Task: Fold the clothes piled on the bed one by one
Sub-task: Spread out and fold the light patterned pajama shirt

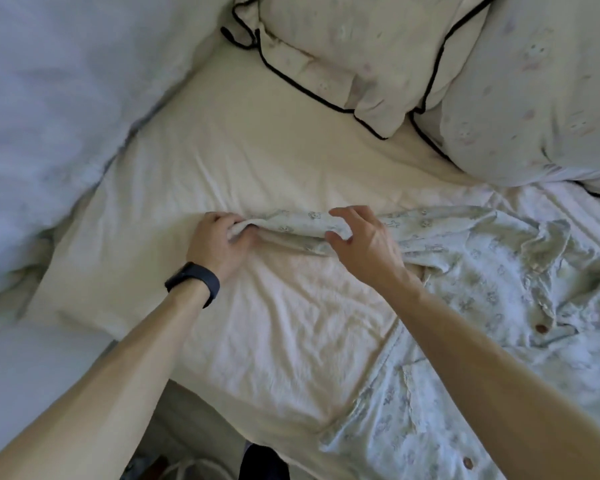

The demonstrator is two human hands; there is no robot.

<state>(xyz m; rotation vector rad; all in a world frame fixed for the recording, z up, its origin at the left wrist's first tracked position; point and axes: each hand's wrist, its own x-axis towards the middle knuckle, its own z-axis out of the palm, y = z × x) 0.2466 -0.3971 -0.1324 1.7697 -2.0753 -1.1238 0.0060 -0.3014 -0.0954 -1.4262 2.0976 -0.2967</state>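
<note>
Bedding is filling the view: a cream sheet [257, 150] is covering the mattress, and a pale rumpled duvet [49, 116] is bunching up along its left side. Two pillows with dark piping are leaning at the head of the bed, the near pillow [343, 57] overlapping the far pillow [534, 98] at the right. A light printed pyjama shirt [482, 289] is lying crumpled on the right half of the sheet, front side up. Its sleeve [291, 226] is stretching leftward across the middle of the bed, between the two hands.

The left hand [219, 244] is gripping the cuff end of the sleeve, its fingers curled tightly round the bunched cloth. The right hand [364, 244] is hovering over the sleeve nearer the shoulder, thumb and fingers arched and spread apart on either side of the fabric, not pinching it; the thumb tip is looking as if it is just touching the cloth.

A dark wristband [194, 282] is sitting on the left wrist. A brown button [541, 328] is showing on the shirt front, and a lower button [467, 463] is showing near the bottom edge.
</note>
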